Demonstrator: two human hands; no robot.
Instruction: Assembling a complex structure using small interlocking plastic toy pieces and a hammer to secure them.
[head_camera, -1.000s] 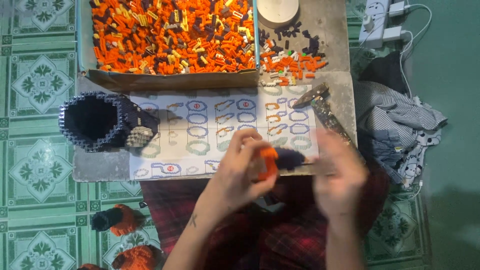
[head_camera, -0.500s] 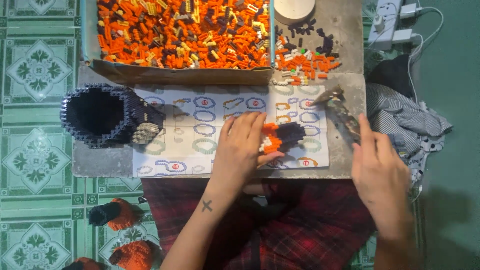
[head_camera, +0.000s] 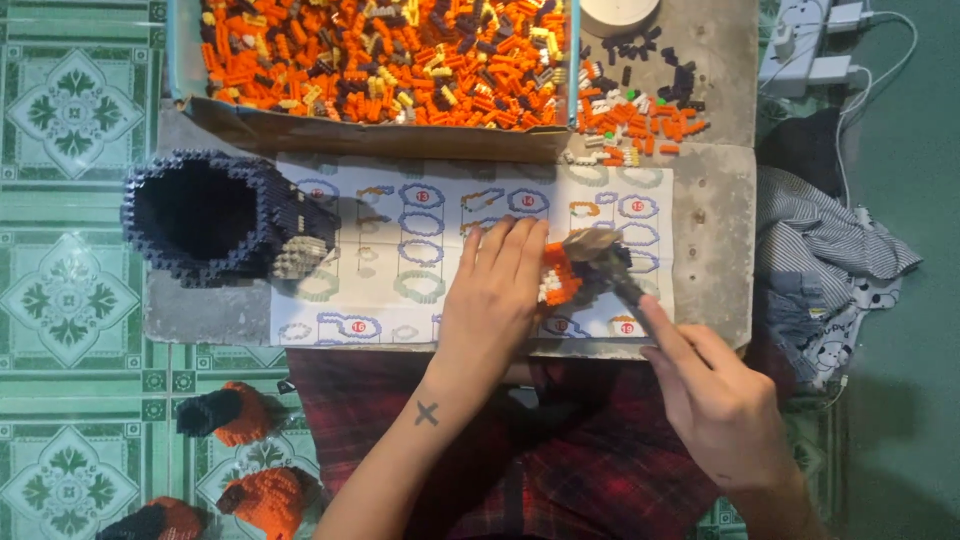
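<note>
Head view: a person seated at a low grey tabletop (head_camera: 715, 215) presses the left hand (head_camera: 495, 290) flat, fingers (head_camera: 520, 245) together and extended, against an orange, white and dark brick piece (head_camera: 562, 275) lying on a printed instruction sheet (head_camera: 430, 215). The piece sits just beyond the fingertips, touching them on its left side. The right hand (head_camera: 715, 390) grips a slim dark tool (head_camera: 615, 275), its fingers closed around the handle, the tool's pale flat head (head_camera: 588, 240) resting over the top of the piece. A hollow dark-blue brick model (head_camera: 215, 215) stands at the sheet's left edge, well apart from both hands. A cardboard tray (head_camera: 385, 135) of loose orange bricks lies along the far edge, with a scatter of bricks (head_camera: 640, 110) beside it.
</note>
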